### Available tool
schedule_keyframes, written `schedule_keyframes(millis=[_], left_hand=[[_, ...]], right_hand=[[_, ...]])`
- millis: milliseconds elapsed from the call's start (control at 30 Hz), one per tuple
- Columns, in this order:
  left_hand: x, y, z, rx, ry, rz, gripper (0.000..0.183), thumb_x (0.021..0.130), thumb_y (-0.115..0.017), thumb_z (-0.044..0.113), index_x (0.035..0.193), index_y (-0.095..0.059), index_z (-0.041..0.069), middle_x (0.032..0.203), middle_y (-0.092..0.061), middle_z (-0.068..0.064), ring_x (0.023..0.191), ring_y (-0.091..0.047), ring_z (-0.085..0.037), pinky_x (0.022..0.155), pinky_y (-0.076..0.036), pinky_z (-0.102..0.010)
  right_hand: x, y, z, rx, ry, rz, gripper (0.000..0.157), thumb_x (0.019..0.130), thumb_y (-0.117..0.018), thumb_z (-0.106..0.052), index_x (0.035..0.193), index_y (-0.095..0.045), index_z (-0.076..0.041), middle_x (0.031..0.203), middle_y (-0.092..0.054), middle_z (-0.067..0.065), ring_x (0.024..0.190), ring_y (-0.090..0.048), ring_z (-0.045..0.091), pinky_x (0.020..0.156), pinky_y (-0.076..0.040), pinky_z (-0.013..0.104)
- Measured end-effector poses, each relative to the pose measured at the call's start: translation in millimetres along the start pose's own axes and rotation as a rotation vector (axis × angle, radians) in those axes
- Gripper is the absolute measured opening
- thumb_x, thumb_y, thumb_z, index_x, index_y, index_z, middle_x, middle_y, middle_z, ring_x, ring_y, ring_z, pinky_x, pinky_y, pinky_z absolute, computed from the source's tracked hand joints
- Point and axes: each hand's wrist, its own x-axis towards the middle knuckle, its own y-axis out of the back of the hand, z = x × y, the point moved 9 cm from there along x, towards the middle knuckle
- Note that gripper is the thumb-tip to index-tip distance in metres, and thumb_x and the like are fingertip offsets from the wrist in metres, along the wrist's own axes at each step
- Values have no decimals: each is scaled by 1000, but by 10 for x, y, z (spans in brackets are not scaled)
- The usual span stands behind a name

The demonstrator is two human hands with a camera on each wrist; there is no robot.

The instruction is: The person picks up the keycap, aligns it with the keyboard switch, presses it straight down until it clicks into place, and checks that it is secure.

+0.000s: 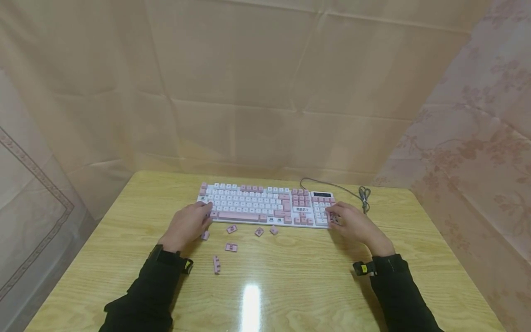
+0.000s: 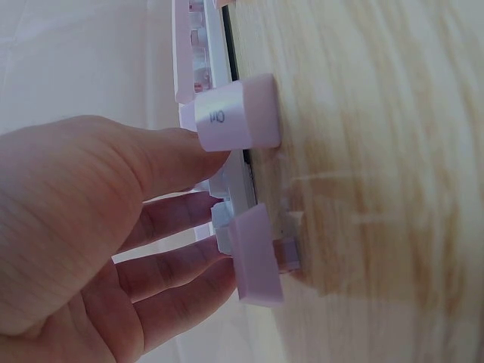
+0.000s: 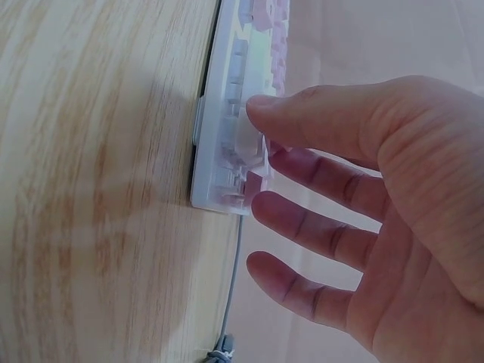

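Observation:
A white and pink keyboard [image 1: 249, 204] lies across the back half of the table. My left hand [image 1: 188, 226] grips its front left corner, thumb at the near side and fingers round the left end. In the left wrist view, a pink keycap [image 2: 238, 113] partly covers the thumb tip, and a second pink keycap [image 2: 257, 257] overlaps the fingertips. At the other end my right hand [image 1: 356, 226] is over the number pad. There its thumb and index finger pinch a white keycap [image 3: 248, 136]; the remaining fingers stand apart. The pinching contact is partly hidden.
Several loose pink keycaps lie before the keyboard, including one on its side [image 1: 216, 264] and one [image 1: 231, 247] farther right. A cable [image 1: 332, 183] runs from the back edge to a tied bundle [image 1: 364, 198] at right. Cloth [image 1: 265, 92] hangs behind the wooden table [image 1: 298, 286].

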Motion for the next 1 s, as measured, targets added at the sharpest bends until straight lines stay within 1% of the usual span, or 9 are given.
schedule_keyframes(millis=[167,367,500,667,800,1000], left_hand=[[-1,-1,-4,-1,5,-6,35,86,-69,19,114,-61,0,81,-57,-5,66,-45,-16,58,-41,-33],[1,-5,-5,1,-2,-2,34,86,-69,20,113,-61,0,80,-56,-4,65,-45,-16,58,-40,-32],[2,-1,-5,5,-7,2,34,86,-69,20,112,-61,0,81,-57,-4,65,-45,-16,58,-41,-32],[12,3,-2,14,-4,9,34,85,-69,20,112,-62,0,84,-60,-7,66,-47,-16,59,-42,-33],[18,6,2,16,1,11,34,85,-69,20,112,-62,0,86,-61,-8,67,-48,-16,59,-43,-34],[10,14,10,11,2,12,34,86,-69,20,112,-62,-1,84,-61,-7,66,-47,-16,60,-43,-34]], right_hand=[[-1,6,16,-2,-10,2,40,83,-71,-14,119,-62,1,119,-60,20,105,-58,33,86,-46,48],[0,4,30,6,-23,-5,41,84,-71,-19,119,-62,0,120,-61,19,109,-56,34,89,-44,49],[-1,11,26,-3,-13,-2,42,84,-71,-20,119,-62,1,119,-61,19,109,-56,36,89,-44,50],[5,22,10,-13,-3,-5,44,84,-71,-18,121,-61,1,118,-61,20,105,-57,34,86,-46,49],[1,23,9,-19,0,-8,42,83,-71,-16,120,-62,1,115,-62,18,101,-59,31,83,-47,47],[-6,8,47,-20,-27,-18,38,80,-73,-12,115,-63,1,106,-62,12,88,-57,23,74,-47,40]])
